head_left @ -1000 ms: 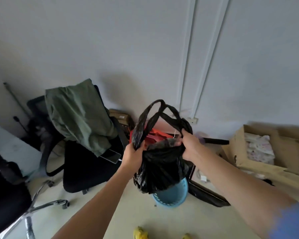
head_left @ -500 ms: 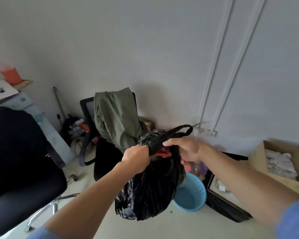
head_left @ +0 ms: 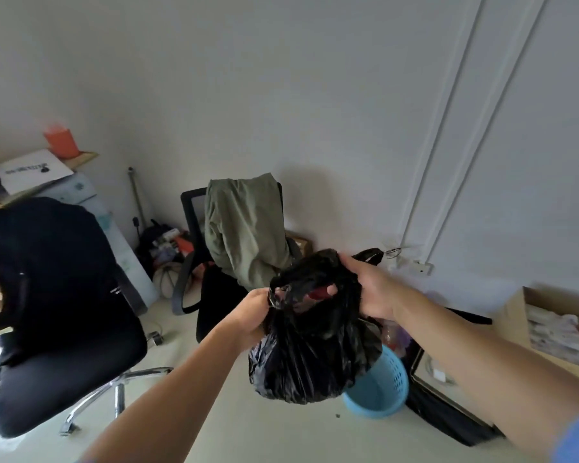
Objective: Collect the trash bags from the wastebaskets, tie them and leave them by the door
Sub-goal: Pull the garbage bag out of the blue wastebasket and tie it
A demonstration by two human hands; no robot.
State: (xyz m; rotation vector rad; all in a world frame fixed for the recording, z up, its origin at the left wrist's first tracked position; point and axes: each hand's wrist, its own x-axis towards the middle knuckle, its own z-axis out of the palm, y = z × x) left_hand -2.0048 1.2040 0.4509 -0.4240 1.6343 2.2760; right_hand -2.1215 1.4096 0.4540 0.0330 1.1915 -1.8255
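A full black trash bag [head_left: 311, 355] hangs in the air in front of me, clear of the floor. My left hand [head_left: 253, 312] grips its gathered top at the left. My right hand [head_left: 368, 289] grips the top at the right, and a black handle strip sticks out behind it. Something red shows through the bag's mouth between my hands. The light blue wastebasket [head_left: 381, 389] stands on the floor just below and right of the bag, partly hidden by it.
A black office chair with a green jacket [head_left: 244, 228] stands by the wall behind the bag. Another black chair [head_left: 51, 312] is at the left beside a desk. A cardboard box [head_left: 549, 325] and a flat black case [head_left: 448, 412] lie at the right.
The bag has come up out of the basket and hangs above the floor. Its long handle loops have been pulled down and drawn together between my hands. My view has swung left.
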